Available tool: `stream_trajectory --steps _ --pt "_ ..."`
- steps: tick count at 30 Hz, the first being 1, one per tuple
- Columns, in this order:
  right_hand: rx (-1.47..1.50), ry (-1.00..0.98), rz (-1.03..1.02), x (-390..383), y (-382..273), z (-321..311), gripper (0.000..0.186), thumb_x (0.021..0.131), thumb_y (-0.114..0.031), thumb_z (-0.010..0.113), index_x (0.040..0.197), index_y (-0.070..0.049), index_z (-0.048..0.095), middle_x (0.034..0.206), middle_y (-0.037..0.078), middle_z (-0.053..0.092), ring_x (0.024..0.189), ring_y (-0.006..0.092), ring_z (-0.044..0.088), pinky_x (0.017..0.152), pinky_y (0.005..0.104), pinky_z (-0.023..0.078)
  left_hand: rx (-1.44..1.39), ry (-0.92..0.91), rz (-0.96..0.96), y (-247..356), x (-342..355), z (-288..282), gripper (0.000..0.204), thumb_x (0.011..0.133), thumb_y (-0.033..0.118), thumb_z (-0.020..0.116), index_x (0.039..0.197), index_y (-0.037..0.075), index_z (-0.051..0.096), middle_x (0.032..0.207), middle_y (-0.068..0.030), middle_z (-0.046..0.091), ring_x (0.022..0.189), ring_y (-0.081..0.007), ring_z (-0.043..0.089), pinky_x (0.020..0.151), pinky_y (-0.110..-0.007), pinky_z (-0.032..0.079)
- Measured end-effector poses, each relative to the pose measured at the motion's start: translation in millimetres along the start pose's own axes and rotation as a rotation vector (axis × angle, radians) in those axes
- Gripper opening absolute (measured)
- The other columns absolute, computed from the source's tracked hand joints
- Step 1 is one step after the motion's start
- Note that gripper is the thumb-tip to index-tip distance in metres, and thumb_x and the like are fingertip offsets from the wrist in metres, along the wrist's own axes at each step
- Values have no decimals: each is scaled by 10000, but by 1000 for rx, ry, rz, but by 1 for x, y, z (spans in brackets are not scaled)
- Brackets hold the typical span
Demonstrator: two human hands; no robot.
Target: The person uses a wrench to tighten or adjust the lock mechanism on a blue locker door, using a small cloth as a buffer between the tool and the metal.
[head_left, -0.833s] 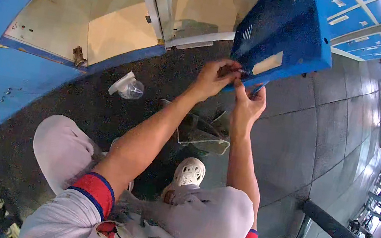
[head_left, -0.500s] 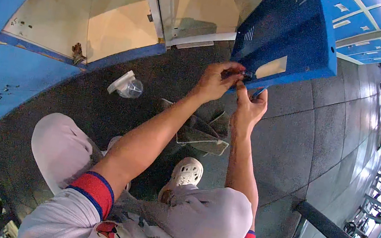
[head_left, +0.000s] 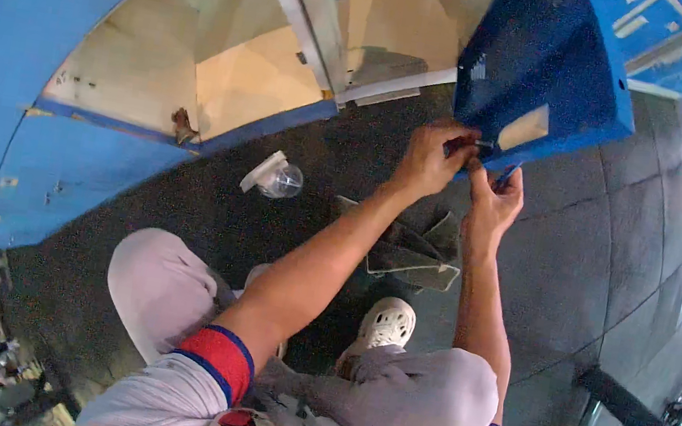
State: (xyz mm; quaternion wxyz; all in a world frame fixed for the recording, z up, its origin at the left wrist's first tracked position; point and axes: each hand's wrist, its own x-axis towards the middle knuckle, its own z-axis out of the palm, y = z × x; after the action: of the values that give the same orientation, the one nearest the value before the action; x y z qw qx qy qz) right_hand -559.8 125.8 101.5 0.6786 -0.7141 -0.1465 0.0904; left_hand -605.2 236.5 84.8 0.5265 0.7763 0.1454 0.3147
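An open blue locker door [head_left: 583, 91] with a pale rectangular patch [head_left: 524, 128] hangs at the upper right. My left hand [head_left: 438, 162] has its fingers closed around a small dark piece [head_left: 483, 148] at the door's lower corner, beside that patch; the piece is partly hidden by the fingers. My right hand [head_left: 495, 197] is just below and to the right, thumb raised toward the piece and fingers curled at the door's edge around something narrow and blue, too small to make out. Both forearms reach up from my bent knees.
Open cream-lined compartments [head_left: 257, 66] line the upper left, beside blue locker fronts [head_left: 78, 180]. A white-and-clear plastic container [head_left: 274, 176] and folded dark mats with pale edging [head_left: 411, 246] lie on the dark tiled floor. A black padded bar [head_left: 626, 410] and gym equipment stand at the right.
The whole scene, my hands included, sits farther right in the picture, as the camera has turned slightly left. My hands remain at the door's lower corner, with little change in grip.
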Motion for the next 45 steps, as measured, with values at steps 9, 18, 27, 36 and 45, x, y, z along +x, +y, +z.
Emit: stream_trajectory --steps 9,18,27,36,45 --pt "24 15 62 -6 6 21 329 677 -47 666 983 -29 546 755 -41 510 610 50 419 532 192 366 -56 -45 25 2 0 -26 211 775 5 550 970 28 626 948 -149 606 869 -249 604 756 -336 479" --pt "13 43 -100 -4 13 10 207 698 -13 647 870 -68 547 722 -58 499 601 29 403 530 172 330 -94 -7 39 12 5 -13 226 768 -15 513 969 42 597 897 -127 626 854 -254 609 770 -342 469" --pt "103 21 -34 -5 -3 12 221 698 -31 659 891 -47 553 666 -57 484 572 33 386 498 198 319 125 128 -14 -1 1 -16 156 795 145 590 870 16 634 762 -145 626 635 -233 599 592 -330 454" --pt "-5 13 2 -7 6 18 261 676 -90 680 894 -45 543 684 -42 483 590 50 397 517 211 343 55 3 -70 -2 1 -21 157 762 113 634 892 26 641 858 -142 641 756 -253 633 692 -339 488" --pt "-12 58 -8 -4 10 9 156 695 -71 659 773 -66 523 639 -68 449 571 32 385 504 191 313 -433 67 -137 5 0 -8 89 788 35 556 851 19 617 777 -67 629 705 -94 575 636 -256 462"
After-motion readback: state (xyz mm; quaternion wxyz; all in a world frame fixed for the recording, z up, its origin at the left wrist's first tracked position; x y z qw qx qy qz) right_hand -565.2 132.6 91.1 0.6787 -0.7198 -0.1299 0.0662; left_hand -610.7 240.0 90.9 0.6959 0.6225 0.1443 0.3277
